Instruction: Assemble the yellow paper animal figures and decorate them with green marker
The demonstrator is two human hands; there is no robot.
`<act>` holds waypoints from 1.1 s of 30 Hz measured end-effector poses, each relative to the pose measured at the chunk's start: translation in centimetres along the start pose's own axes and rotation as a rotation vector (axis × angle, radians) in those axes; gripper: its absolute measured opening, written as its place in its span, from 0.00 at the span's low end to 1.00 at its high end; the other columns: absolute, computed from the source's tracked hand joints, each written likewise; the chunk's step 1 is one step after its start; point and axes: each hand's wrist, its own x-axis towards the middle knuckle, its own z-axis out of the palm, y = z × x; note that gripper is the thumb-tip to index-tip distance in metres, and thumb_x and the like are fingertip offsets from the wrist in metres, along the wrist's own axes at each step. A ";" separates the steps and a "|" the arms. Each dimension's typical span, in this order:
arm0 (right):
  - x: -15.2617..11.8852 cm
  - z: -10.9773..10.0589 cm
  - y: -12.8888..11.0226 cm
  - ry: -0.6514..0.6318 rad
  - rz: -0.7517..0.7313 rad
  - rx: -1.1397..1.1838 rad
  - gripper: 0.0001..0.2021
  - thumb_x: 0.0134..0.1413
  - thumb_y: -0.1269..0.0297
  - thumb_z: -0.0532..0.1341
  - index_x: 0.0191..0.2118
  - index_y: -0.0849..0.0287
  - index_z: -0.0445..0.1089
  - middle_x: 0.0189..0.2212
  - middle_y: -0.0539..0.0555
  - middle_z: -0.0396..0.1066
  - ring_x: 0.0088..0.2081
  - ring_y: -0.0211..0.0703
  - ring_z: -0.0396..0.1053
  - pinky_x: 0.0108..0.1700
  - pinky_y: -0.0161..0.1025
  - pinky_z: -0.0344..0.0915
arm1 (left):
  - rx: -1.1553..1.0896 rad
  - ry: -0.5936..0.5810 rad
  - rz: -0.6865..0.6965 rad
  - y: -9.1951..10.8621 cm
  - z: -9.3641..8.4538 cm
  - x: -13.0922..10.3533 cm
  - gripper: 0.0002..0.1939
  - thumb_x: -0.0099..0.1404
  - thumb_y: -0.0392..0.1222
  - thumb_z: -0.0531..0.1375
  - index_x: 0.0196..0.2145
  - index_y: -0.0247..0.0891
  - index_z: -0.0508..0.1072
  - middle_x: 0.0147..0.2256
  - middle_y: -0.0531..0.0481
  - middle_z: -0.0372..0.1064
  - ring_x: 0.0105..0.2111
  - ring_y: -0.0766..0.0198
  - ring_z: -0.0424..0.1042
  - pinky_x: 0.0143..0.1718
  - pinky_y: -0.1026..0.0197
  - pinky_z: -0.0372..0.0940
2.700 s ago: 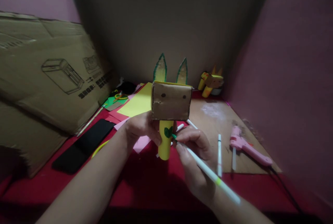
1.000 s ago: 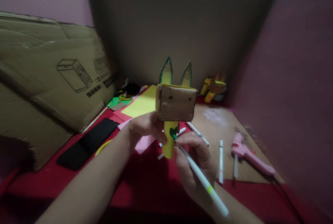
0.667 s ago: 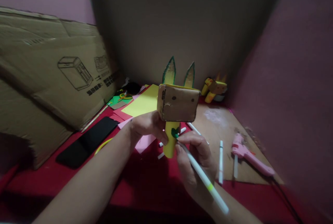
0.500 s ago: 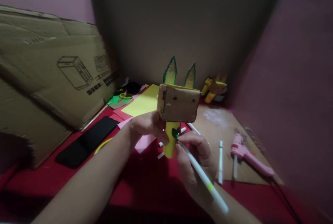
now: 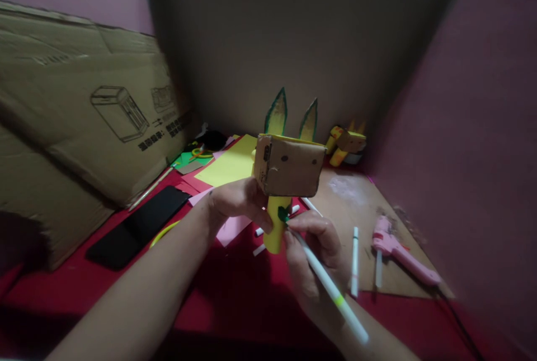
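Observation:
My left hand [image 5: 245,201] is closed around a cardboard animal figure [image 5: 293,170], keeping it upright. The figure has a boxy brown head with two dark eye dots, pointed ears edged in green and a yellow tube below. On that tube sits a dark green patch [image 5: 282,214]. A white marker [image 5: 329,282] with a yellow-green band is pinched in my right hand [image 5: 314,249], its tip at the green patch. Part of my left fingers is hidden behind the figure.
A pink glue gun [image 5: 403,254] and a white marker [image 5: 355,260] lie on a brown board [image 5: 335,198] at right. Leftward are a black phone [image 5: 138,229], yellow paper [image 5: 229,162] and a large cardboard sheet [image 5: 75,115]. Another yellow figure [image 5: 346,140] stands at the back.
The figure appears very slightly further right, with its ears a little higher. Both hands keep their holds, and the marker tip stays at the green patch.

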 end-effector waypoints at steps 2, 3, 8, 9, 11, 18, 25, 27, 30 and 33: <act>0.0 0.0 0.0 -0.002 0.003 0.009 0.11 0.61 0.75 0.57 0.42 0.50 0.68 0.30 0.48 0.65 0.29 0.37 0.65 0.32 0.35 0.65 | -0.002 -0.007 -0.001 0.0 0.0 0.0 0.19 0.41 0.26 0.74 0.34 0.32 0.80 0.31 0.48 0.80 0.31 0.62 0.78 0.33 0.66 0.74; 0.0 -0.1 0.0 -0.003 0.003 0.012 0.11 0.61 0.75 0.57 0.42 0.50 0.68 0.30 0.48 0.65 0.29 0.37 0.65 0.32 0.35 0.65 | -0.005 -0.012 -0.002 0.0 0.0 0.0 0.19 0.41 0.26 0.74 0.34 0.33 0.80 0.32 0.48 0.79 0.31 0.62 0.78 0.33 0.66 0.74; 0.1 -0.1 0.1 -0.015 -0.010 0.016 0.10 0.61 0.75 0.57 0.42 0.50 0.68 0.30 0.49 0.65 0.31 0.39 0.65 0.33 0.37 0.64 | -0.007 -0.005 0.000 0.0 0.0 0.0 0.19 0.42 0.26 0.74 0.34 0.34 0.80 0.31 0.50 0.78 0.32 0.62 0.77 0.33 0.66 0.73; 0.1 -0.1 0.1 -0.018 -0.008 0.018 0.10 0.61 0.75 0.57 0.41 0.50 0.68 0.30 0.48 0.65 0.31 0.38 0.65 0.33 0.37 0.64 | -0.008 -0.007 -0.004 0.0 0.0 0.0 0.19 0.42 0.27 0.74 0.34 0.34 0.79 0.31 0.50 0.78 0.31 0.62 0.77 0.33 0.66 0.73; 0.1 -0.1 0.0 -0.023 -0.005 0.024 0.11 0.61 0.75 0.57 0.41 0.50 0.68 0.30 0.48 0.65 0.31 0.38 0.65 0.33 0.36 0.64 | -0.009 -0.006 -0.015 0.0 0.0 0.0 0.19 0.42 0.27 0.74 0.34 0.33 0.79 0.31 0.50 0.78 0.31 0.63 0.77 0.33 0.66 0.73; 0.2 -0.1 0.1 -0.036 -0.019 0.026 0.12 0.59 0.77 0.58 0.41 0.50 0.68 0.30 0.48 0.64 0.32 0.38 0.64 0.34 0.36 0.63 | -0.025 -0.012 0.000 0.0 0.1 0.0 0.19 0.41 0.25 0.74 0.33 0.34 0.80 0.31 0.51 0.78 0.31 0.64 0.76 0.33 0.67 0.73; 0.4 -0.1 -0.3 -0.019 -0.023 -0.012 0.12 0.58 0.79 0.57 0.39 0.51 0.68 0.30 0.47 0.65 0.31 0.37 0.64 0.34 0.36 0.62 | -0.012 0.001 -0.003 0.0 0.1 0.1 0.19 0.40 0.28 0.75 0.33 0.33 0.79 0.30 0.50 0.77 0.30 0.62 0.75 0.33 0.65 0.73; 0.4 -0.2 -0.2 -0.029 -0.023 -0.008 0.12 0.58 0.79 0.57 0.38 0.51 0.68 0.30 0.47 0.64 0.31 0.37 0.63 0.33 0.36 0.62 | 0.000 0.013 -0.020 0.1 0.1 0.1 0.19 0.40 0.29 0.75 0.33 0.33 0.78 0.29 0.50 0.76 0.29 0.62 0.75 0.31 0.65 0.72; 0.4 -0.2 0.0 -0.036 -0.023 0.013 0.13 0.58 0.80 0.56 0.39 0.52 0.67 0.31 0.47 0.64 0.32 0.36 0.63 0.33 0.35 0.61 | 0.002 0.019 -0.030 0.1 0.2 0.1 0.19 0.40 0.30 0.75 0.32 0.33 0.78 0.29 0.50 0.75 0.29 0.63 0.74 0.30 0.65 0.72; 0.4 -0.2 0.0 -0.042 -0.032 0.031 0.13 0.57 0.80 0.56 0.39 0.52 0.67 0.31 0.47 0.64 0.32 0.36 0.63 0.34 0.34 0.62 | -0.003 0.020 -0.011 0.1 0.2 0.2 0.19 0.40 0.30 0.75 0.32 0.33 0.78 0.30 0.50 0.75 0.29 0.63 0.74 0.31 0.65 0.72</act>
